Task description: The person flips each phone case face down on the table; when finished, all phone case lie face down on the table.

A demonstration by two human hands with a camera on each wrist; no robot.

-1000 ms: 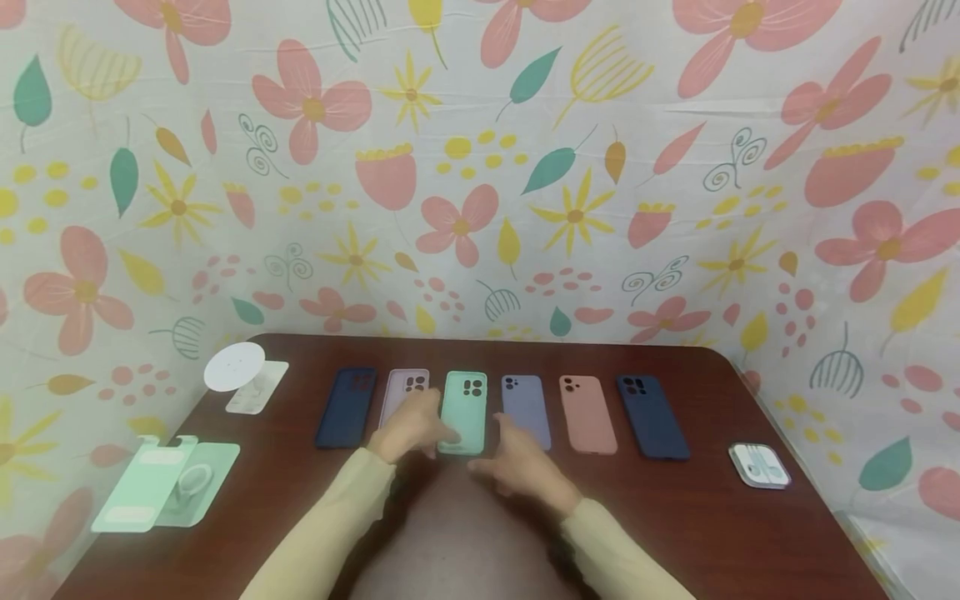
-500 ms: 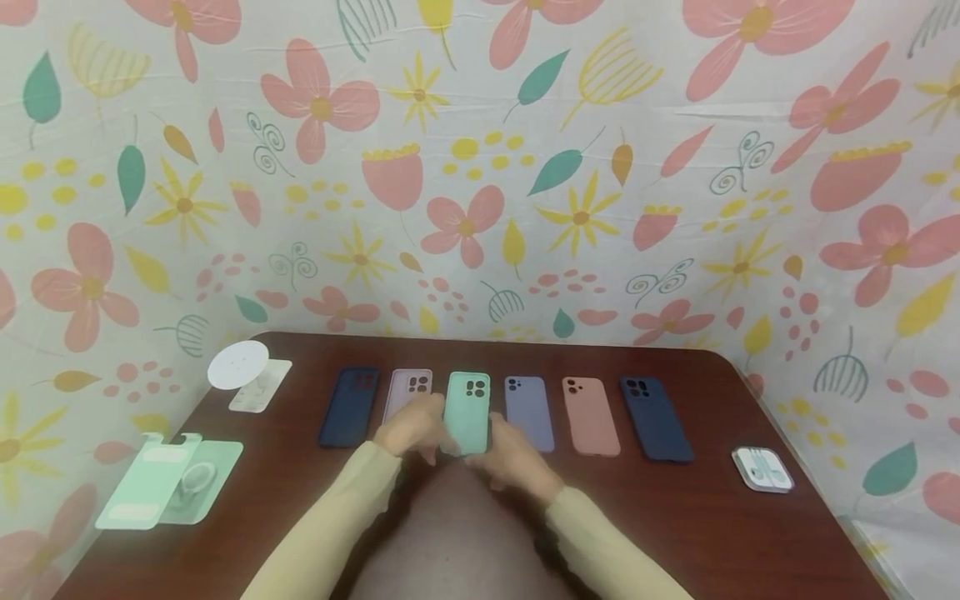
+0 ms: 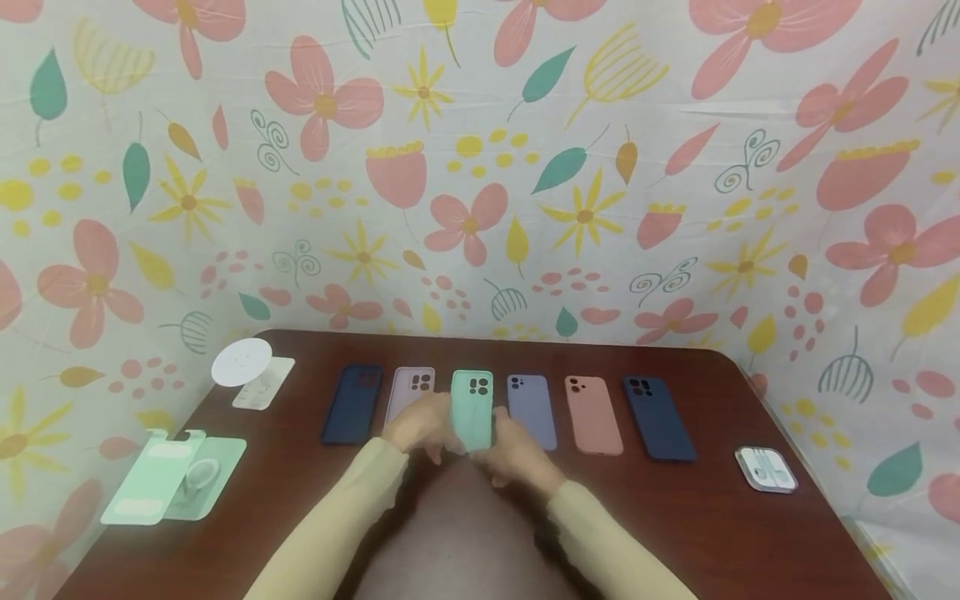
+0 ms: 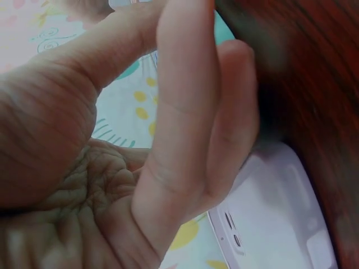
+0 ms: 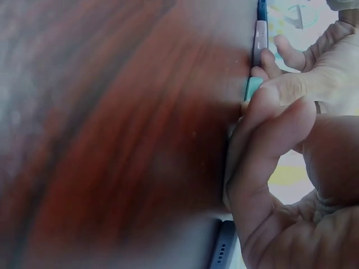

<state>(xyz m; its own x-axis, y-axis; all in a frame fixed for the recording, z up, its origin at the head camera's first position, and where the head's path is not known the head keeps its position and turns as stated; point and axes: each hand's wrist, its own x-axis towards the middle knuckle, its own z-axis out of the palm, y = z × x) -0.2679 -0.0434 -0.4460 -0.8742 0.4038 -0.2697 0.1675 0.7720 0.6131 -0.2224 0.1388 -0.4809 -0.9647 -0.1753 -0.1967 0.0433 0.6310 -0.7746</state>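
Note:
A mint green phone case (image 3: 472, 410) is in the middle of a row of cases in the head view, its near end between both hands. My left hand (image 3: 429, 423) grips its lower left side, thumb and fingers at the edge. On the lower right side my right hand (image 3: 517, 450) pinches it. In the left wrist view only a sliver of mint shows behind the fingers, with a pale lilac phone case (image 4: 275, 207) beside them. The right wrist view shows a bit of the mint case (image 5: 253, 87) at the fingertips.
Dark blue (image 3: 352, 404), periwinkle (image 3: 532, 412), pink (image 3: 593, 415) and navy (image 3: 658, 418) phone cases lie in the row on the brown table (image 3: 720, 533). At left stand a mint phone stand (image 3: 150, 483) and a white round-topped stand (image 3: 242, 362). Boxed earphones (image 3: 766, 469) lie at right.
My right hand has moved left to the mint case, and both hands have closed on its lower sides. The case's near end now seems slightly raised.

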